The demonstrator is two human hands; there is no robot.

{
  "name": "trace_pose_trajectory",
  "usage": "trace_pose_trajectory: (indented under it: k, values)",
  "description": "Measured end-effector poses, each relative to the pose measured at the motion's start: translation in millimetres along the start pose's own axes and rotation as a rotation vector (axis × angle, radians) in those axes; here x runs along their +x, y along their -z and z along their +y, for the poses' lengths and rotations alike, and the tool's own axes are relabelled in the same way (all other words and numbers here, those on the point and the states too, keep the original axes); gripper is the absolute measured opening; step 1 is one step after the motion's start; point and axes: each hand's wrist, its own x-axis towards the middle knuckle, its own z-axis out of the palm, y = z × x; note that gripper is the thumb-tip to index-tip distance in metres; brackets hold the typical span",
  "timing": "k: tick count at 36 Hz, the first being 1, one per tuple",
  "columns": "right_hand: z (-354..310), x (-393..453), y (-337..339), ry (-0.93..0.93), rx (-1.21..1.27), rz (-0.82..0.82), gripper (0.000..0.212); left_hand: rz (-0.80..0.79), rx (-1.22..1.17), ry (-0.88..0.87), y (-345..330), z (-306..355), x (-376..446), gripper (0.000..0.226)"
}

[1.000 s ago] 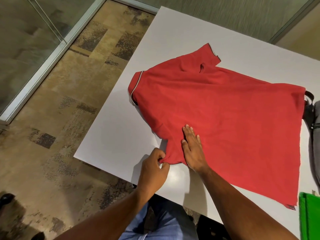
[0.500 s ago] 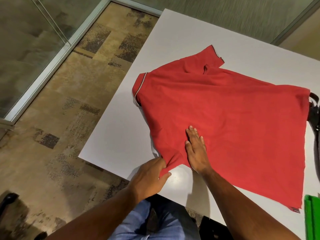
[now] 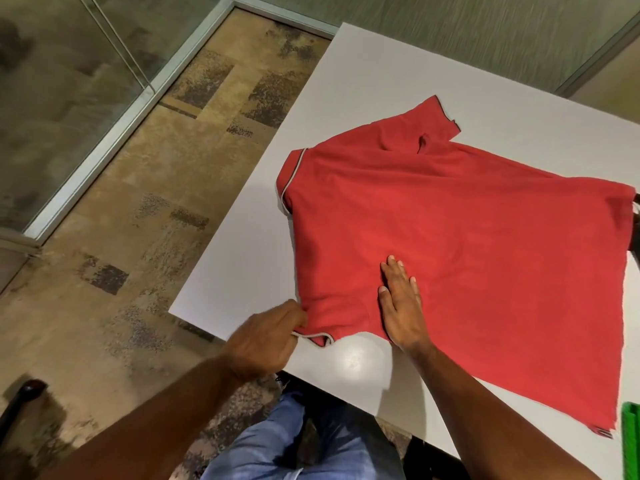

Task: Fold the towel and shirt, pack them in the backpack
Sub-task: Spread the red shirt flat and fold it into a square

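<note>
A red polo shirt [image 3: 485, 244] lies spread on the white table [image 3: 381, 81], collar to the left, hem to the right. My left hand [image 3: 266, 337] pinches the near sleeve at its trimmed cuff by the table's front edge. Flat on the shirt just right of that sleeve rests my right hand [image 3: 401, 303], fingers straight and pressing the cloth down. A green cloth, probably the towel [image 3: 631, 441], shows as a strip at the lower right edge. Only a dark strap of the backpack [image 3: 636, 216] peeks out beyond the shirt's hem at the right edge.
The table's left and front edges drop to a patterned brown floor [image 3: 138, 220]. A glass partition with a metal frame [image 3: 114, 123] runs along the left. My legs in blue jeans [image 3: 298, 445] are under the near edge.
My left hand has pulled the near sleeve outward to the left and spread it, so its trimmed cuff now shows. My right hand has stayed pressing on the shirt.
</note>
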Motion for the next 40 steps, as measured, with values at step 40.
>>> trace_pose_trajectory:
  k: [40]
  values:
    - [-92, -102, -78, 0.678, -0.562, -0.332, 0.070, 0.318, -0.516, 1.084, 18, -121, 200, 0.049]
